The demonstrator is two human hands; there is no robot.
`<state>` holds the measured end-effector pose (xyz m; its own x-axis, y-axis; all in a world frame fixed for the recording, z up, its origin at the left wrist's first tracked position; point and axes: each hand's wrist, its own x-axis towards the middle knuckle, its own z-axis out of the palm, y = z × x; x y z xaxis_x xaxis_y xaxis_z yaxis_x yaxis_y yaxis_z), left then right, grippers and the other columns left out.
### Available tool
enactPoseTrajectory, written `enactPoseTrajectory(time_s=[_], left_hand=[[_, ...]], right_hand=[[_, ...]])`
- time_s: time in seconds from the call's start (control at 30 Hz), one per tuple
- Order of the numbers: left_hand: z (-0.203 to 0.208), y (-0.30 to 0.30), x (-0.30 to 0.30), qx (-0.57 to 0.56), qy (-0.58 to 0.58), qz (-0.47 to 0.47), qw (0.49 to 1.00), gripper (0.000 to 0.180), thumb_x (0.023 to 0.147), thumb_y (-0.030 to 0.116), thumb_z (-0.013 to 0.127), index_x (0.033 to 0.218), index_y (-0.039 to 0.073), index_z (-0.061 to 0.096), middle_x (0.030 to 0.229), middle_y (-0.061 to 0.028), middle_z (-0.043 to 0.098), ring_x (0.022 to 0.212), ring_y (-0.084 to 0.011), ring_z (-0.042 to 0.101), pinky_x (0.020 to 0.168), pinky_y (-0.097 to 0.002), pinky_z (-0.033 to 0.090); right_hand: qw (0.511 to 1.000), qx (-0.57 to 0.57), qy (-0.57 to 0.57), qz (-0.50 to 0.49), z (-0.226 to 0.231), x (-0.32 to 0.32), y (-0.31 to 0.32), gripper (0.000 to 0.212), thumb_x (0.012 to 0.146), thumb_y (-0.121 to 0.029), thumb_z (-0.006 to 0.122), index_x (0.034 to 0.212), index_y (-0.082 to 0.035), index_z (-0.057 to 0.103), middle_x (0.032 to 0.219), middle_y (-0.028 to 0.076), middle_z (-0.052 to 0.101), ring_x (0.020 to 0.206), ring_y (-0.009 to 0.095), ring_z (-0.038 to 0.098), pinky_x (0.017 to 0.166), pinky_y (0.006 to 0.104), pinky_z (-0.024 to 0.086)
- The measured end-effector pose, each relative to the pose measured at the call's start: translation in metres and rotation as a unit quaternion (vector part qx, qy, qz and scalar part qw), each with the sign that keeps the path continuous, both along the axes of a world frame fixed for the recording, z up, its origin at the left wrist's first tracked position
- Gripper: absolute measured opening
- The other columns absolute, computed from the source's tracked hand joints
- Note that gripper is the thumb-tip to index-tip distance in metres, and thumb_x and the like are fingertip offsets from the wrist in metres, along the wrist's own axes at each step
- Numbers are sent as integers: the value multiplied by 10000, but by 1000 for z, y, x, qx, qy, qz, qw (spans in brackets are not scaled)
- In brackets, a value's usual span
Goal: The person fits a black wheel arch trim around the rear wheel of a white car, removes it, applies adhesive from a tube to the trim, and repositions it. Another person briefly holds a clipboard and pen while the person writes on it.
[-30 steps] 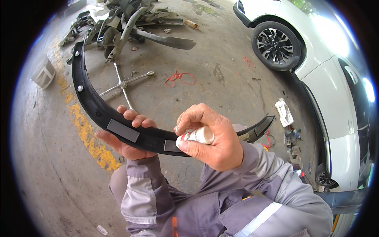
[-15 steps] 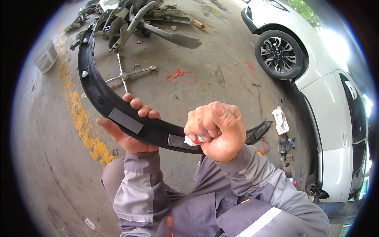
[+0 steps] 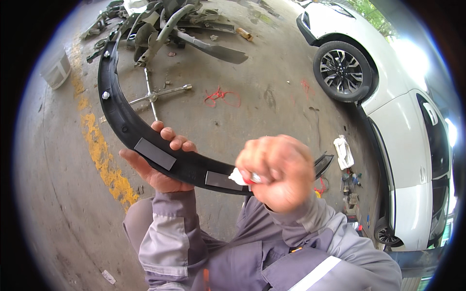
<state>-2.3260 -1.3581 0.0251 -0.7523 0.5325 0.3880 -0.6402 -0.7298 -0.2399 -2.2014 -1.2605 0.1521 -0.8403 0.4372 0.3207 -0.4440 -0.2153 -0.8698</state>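
A long, curved black wheel arch trim (image 3: 127, 120) lies across my lap side, its inner face up. White clips (image 3: 106, 95) stick out near its far left end, and flat grey pads (image 3: 155, 153) sit along its middle. My left hand (image 3: 167, 165) grips the trim from below, fingers curled over its upper edge. My right hand (image 3: 279, 172), a little blurred, is closed in a fist over the trim's right part. From that fist pokes a small white-and-red thing (image 3: 237, 177), at the right end of a second grey pad (image 3: 218, 180); most of it is hidden.
A four-way lug wrench (image 3: 152, 96) and red string (image 3: 222, 96) lie on the concrete floor. Beyond them is a pile of car parts (image 3: 165, 29). A white car (image 3: 403, 126) stands at the right, a white bottle (image 3: 343, 152) beside it. A bucket (image 3: 57, 70) is at far left.
My right hand has moved to the right and slightly down, taking the white-and-red thing along the pad. The left hand and the trim have barely shifted.
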Motion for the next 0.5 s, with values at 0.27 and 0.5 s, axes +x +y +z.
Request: enactPoseTrajectory(time_s=[0.27,0.5], left_hand=[[-5,2,0,34,28,-11,999,801,873,675,590,1358,49,470,1164,-108,627,998,-251,616,945,-429,493],[-5,1,1,30,45,-13,998,797,858,670,617,1359,67,469,1171,-94,637,1008,-218,614,937,-396,488]], right_hand=[[993,85,-82,-4,-4,11,-1,381,998,-143,430,628,-61,392,567,55,419,545,177,411,519,346,407],[1000,6,-26,7,-9,13,1,357,1002,-88,504,654,-25,454,599,30,463,550,96,437,510,268,372]])
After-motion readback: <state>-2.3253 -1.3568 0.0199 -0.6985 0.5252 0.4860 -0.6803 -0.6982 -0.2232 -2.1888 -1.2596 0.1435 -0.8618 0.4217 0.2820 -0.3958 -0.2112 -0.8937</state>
